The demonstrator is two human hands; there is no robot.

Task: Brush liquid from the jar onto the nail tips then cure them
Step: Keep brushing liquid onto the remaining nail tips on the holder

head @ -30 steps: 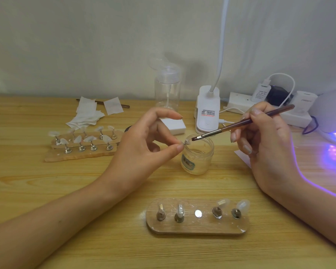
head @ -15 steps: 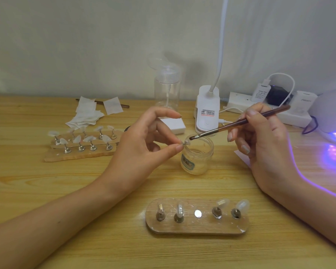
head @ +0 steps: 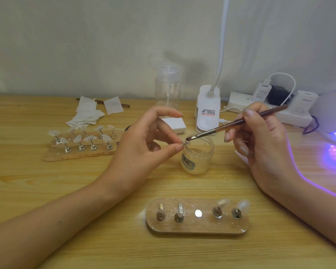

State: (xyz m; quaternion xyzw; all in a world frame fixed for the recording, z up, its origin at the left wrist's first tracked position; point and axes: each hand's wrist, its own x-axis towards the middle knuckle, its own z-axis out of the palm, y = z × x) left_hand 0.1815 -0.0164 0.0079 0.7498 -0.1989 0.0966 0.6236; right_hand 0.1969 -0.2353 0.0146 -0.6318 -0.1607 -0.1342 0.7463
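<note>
— Fingers (head: pixel 177 147) of the left hand (head: pixel 142 150): what are they doing?

— Thumb and one finger pinch a small clear nail tip (head: pixel 187 143), and the forefinger arches free above them. The pinched tip sits over the near rim of the open jar (head: pixel 198 158), which stands on the counter (head: pixel 47 181) just right of those fingers.

— And the other hand?

— The right hand (head: pixel 264 144) grips a thin brown brush (head: pixel 231 124) like a pen, fingers curled round its handle. The bristles point left and touch the nail tip.

— Has anything moved in the last second?

— Yes. The right hand has drifted left, so the bristles, which sat a little short of the tip, now rest on it. The left hand has barely shifted, and the jar has stayed put.

— What lies around them?

— Nearer than the fingers is a wooden holder board (head: pixel 198 227) with four small stands and a bare metal disc in the middle. Two of the stands, on its right, carry clear tips. Left of the fingers, two more boards (head: pixel 81 152) hold rows of tips, with white wipes (head: pixel 85 117) beyond them. Far right of the brush hand, a curing lamp (head: pixel 334 117) throws violet light on the counter.
</note>
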